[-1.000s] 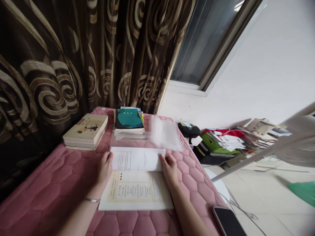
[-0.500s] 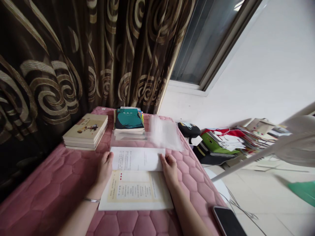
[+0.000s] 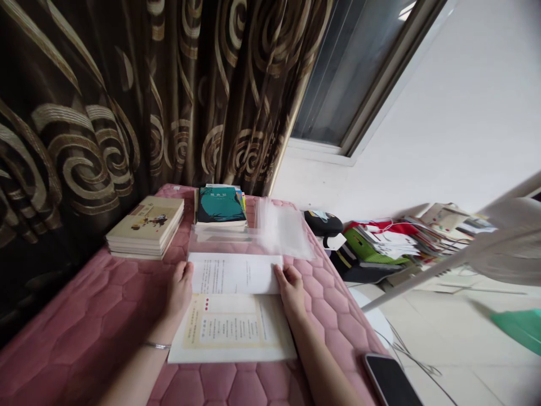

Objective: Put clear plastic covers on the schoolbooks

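An open book (image 3: 232, 330) lies on the pink quilted mattress (image 3: 122, 316), its lower page cream with a yellow-bordered text block and its upper page white with printed columns. My left hand (image 3: 181, 287) grips the upper page's left edge, thumb on top and fingers underneath. On the opposite edge, my right hand (image 3: 291, 286) pinches the same page with curled fingers. Clear plastic (image 3: 224, 242) shows just past the book's far edge. Beyond it, a clear plastic sleeve pile (image 3: 285, 228) lies to the right.
A stack of cream books (image 3: 146, 225) stands at the left, and a pile topped by a teal book (image 3: 222, 204) sits at the back. A phone (image 3: 391, 380) rests near the right edge. A white fan (image 3: 502, 242) and papers (image 3: 391, 242) are beyond the mattress.
The view has shifted very slightly. Both hands and the open book keep the same position relative to each other.
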Demonstrator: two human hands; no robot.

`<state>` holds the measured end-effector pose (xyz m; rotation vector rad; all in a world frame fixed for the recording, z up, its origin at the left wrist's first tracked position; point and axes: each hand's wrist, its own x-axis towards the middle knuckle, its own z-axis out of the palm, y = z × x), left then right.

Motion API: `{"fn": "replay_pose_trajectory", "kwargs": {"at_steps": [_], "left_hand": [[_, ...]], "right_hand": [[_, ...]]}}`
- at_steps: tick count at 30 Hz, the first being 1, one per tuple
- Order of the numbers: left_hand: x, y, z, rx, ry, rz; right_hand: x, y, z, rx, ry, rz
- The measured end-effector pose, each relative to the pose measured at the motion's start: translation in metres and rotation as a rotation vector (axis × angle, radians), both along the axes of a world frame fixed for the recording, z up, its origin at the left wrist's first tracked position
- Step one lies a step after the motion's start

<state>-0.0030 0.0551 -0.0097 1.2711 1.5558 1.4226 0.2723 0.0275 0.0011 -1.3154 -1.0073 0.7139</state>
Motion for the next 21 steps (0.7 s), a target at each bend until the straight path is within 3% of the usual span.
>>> {"fn": "replay_pose_trajectory", "kwargs": {"at_steps": [13,21], "left_hand": [[0.0022,-0.0024,0.0095,-0.008,-0.129,-0.053],[0.0014,-0.0003,0.0038,0.005,-0.033,-0.017]], "right_hand": [[0.0005,0.0028,-0.0050,0.005,-0.049,-0.040],[0.0004,-0.0012,-0.0020,-0.001,0.098,0.031]]}}
